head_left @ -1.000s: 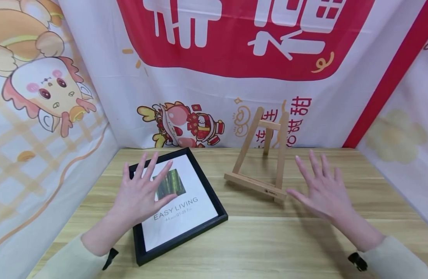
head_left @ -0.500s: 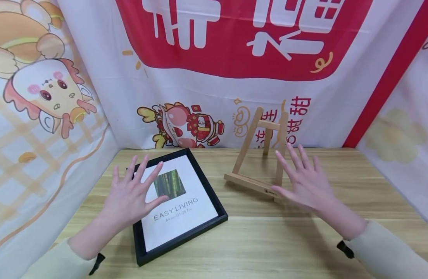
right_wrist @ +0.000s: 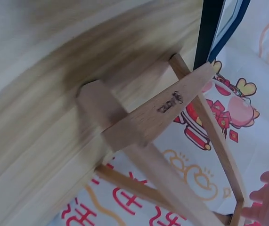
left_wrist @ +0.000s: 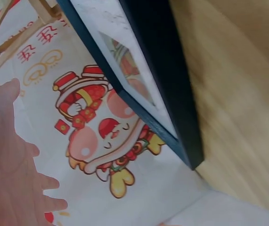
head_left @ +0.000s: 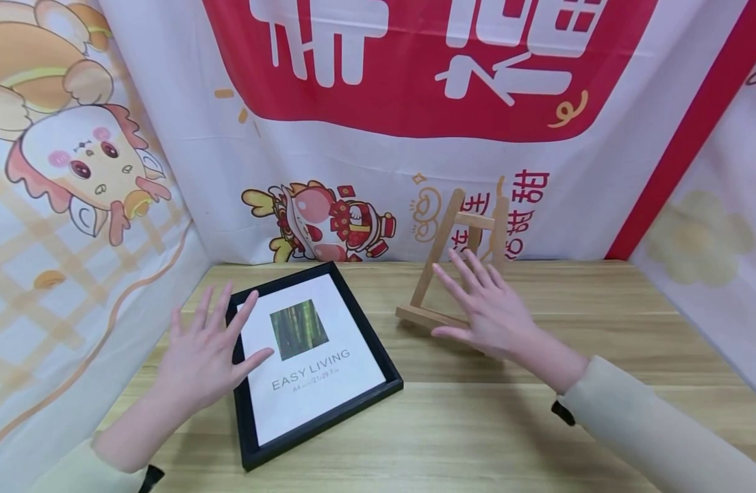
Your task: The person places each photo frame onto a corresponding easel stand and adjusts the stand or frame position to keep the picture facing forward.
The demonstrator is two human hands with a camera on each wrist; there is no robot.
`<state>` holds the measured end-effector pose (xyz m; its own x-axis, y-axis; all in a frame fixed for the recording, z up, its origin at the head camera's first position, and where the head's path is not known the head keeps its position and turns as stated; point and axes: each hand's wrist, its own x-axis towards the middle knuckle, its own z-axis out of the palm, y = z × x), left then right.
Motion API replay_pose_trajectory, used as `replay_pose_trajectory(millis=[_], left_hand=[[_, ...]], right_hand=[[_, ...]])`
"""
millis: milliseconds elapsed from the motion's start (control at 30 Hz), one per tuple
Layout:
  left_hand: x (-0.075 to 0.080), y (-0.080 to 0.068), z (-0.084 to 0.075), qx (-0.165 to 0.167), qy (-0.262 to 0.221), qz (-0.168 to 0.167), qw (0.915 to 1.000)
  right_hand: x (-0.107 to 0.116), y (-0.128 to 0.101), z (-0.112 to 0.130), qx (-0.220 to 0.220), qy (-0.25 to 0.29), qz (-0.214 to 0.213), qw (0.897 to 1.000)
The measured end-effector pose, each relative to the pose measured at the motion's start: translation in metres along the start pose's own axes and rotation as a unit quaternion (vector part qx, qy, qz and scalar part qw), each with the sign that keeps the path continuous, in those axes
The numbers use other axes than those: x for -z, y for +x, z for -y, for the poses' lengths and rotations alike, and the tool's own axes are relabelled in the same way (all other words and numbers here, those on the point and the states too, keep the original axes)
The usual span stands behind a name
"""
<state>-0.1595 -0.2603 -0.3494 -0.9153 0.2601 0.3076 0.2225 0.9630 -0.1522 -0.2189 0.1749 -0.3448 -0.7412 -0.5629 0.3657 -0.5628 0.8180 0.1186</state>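
A black picture frame (head_left: 366, 329) lies on the wooden table at centre left, its white insert printed "EASY LIVING" below a green bamboo picture. My left hand (head_left: 205, 359) is spread over the frame's left side, fingers apart and holding nothing. To the right stands a small wooden easel (head_left: 436, 263) with a lower ledge and a rear leg. My right hand (head_left: 492, 311) overlaps the easel in the head view, fingers spread and holding nothing; it hides part of the ledge and right leg. The right wrist view shows the easel's ledge (right_wrist: 167, 106) with a dark printed mark.
The wooden table (head_left: 439, 438) ends at a hanging white cloth (head_left: 378, 157) with red lettering and cartoon figures. More printed cloth (head_left: 76, 226) hangs along the left side, and another cloth panel (head_left: 711, 226) bounds the right.
My right hand has moved left, from beside the easel to in front of it. My left hand has shifted left and slightly down, uncovering more of the picture. Frame and easel have stayed put.
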Motion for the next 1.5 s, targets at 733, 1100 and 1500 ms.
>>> replay_pose_trajectory(millis=[733, 1100, 1500], left_hand=[[-0.037, -0.023, 0.028, 0.039, -0.063, -0.014, 0.9971], [-0.051, -0.035, 0.040, 0.067, -0.132, 0.024, 0.9887], [-0.067, -0.047, 0.038, 0.094, -0.258, 0.094, 0.9570]], right_hand=[[-0.046, 0.075, 0.034, 0.026, 0.103, 0.069, 0.992], [-0.062, 0.099, 0.056, 0.022, 0.182, 0.107, 0.977], [-0.092, 0.121, 0.061, -0.013, 0.255, 0.191, 0.948]])
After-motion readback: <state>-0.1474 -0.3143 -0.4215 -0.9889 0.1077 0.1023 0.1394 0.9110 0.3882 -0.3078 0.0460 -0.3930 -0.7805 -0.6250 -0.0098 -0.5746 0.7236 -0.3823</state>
